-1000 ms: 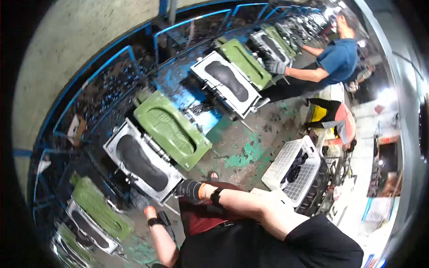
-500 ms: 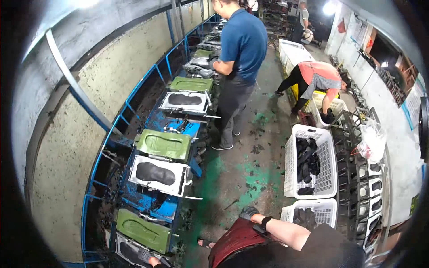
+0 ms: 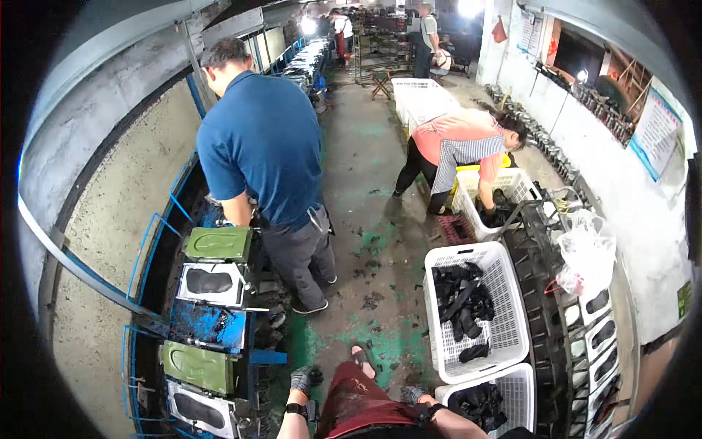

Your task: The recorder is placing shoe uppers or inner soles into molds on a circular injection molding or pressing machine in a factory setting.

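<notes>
The left hand [image 3: 306, 379] hangs beside the apron [image 3: 360, 399], and the right hand [image 3: 414, 396] sits at its other side, just by the small basket [image 3: 522, 399]. Both are gloved, perhaps against heat or dirt. Nothing shows in either, but the fingers are bent and small in view, so I cannot tell whether they are relaxed or clenched. The near mould [image 3: 199, 410] lies at lower left, apart from the left hand, its green lid [image 3: 196, 366] swung back, probably so the dark sole shape inside can be reached. A far mould [image 3: 210, 282] lies open likewise along the blue bench [image 3: 208, 325], the row seemingly spaced for working from the aisle. The large basket [image 3: 512, 314] and the small one stand end to end on the right, presumably to keep the dark pieces [image 3: 464, 300] within reach yet off the walkway. Compared with half a second ago, the left hand is off the near mould and the right has come down nearer the small basket. The view has swung toward the aisle; the co-worker in blue [image 3: 263, 150] looms larger at left, while the one in pink [image 3: 461, 135] stays bent over a basket.
</notes>
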`<state>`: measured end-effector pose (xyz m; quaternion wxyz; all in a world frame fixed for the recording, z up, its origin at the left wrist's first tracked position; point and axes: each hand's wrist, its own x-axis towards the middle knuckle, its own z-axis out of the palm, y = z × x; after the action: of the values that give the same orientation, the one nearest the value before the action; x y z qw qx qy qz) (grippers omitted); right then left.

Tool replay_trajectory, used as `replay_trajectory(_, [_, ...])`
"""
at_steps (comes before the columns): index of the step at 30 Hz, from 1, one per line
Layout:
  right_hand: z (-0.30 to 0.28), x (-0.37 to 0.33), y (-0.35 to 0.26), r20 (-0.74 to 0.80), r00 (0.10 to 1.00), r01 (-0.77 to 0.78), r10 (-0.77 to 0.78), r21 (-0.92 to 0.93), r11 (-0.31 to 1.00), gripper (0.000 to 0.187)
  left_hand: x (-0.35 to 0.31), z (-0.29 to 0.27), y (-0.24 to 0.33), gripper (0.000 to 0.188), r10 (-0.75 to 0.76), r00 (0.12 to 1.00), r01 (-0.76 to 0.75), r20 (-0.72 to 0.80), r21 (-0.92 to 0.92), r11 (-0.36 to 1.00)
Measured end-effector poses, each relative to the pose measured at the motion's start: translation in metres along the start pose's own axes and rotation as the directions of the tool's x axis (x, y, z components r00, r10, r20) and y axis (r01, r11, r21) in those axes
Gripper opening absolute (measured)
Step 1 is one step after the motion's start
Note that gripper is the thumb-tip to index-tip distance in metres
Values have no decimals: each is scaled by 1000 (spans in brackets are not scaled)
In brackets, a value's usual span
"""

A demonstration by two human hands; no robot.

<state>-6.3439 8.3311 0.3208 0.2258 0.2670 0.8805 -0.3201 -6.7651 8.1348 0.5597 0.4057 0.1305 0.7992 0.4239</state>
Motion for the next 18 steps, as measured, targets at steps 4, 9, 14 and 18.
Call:
replay_trajectory(4, [-74,62,76,-33,996,-91,89,-77,993,35,194,94,23,34,-228,940,336,254,-574,746])
replay_trajectory(9, [-268,106,198,-107,977,-202,186,-163,966,36,410,204,108,24,-214,739,503,638,-314,805])
replay_trajectory(14, [-405,251,255,-237,929,-301,283,-39,953,37,516,268,378,33,300,782,-476,546,213,853])
replay_trajectory(18, [-543,376,281,-222,935,-296,278,-48,954,37,640,290,452,31,530,663,-739,529,353,573])
